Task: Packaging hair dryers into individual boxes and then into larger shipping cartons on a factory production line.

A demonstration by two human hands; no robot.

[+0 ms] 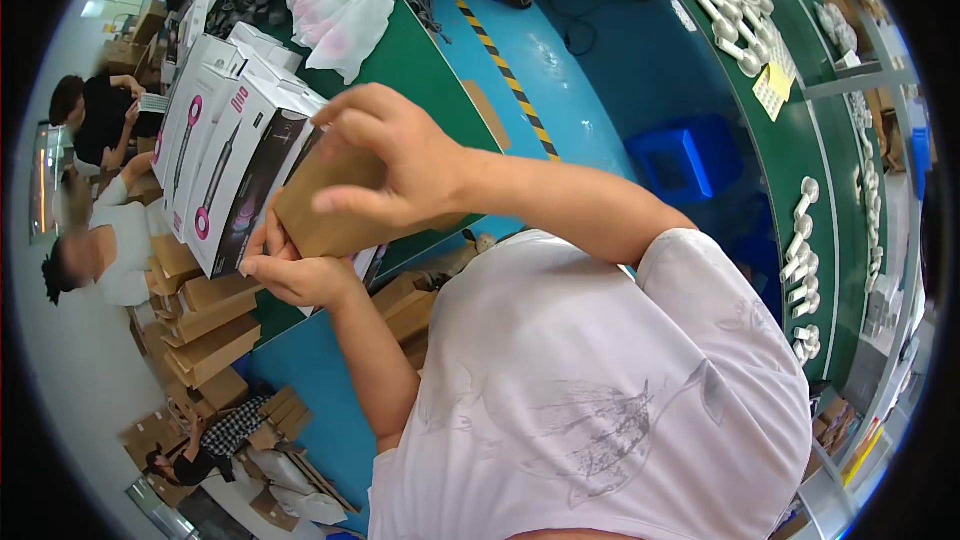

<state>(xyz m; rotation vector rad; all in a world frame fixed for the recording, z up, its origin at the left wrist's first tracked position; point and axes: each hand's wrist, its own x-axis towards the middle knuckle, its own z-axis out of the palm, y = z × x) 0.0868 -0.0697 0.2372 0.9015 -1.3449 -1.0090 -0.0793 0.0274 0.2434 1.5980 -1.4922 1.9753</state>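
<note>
A plain brown cardboard box is in front of me, tilted, and its far side is hidden. My left hand grips its lower left corner, with fingers along the edge. Over the box's upper part hovers my right hand, its fingers curved and its thumb spread apart from them. I cannot tell whether its fingertips touch the cardboard. Right beside both hands, white printed product boxes with pink and black pictures stand packed together on the green table.
White plastic-wrapped items lie farther along the table. Brown cartons are stacked to the left, near other people. A blue stool stands on the floor. White handheld parts line another green bench at right.
</note>
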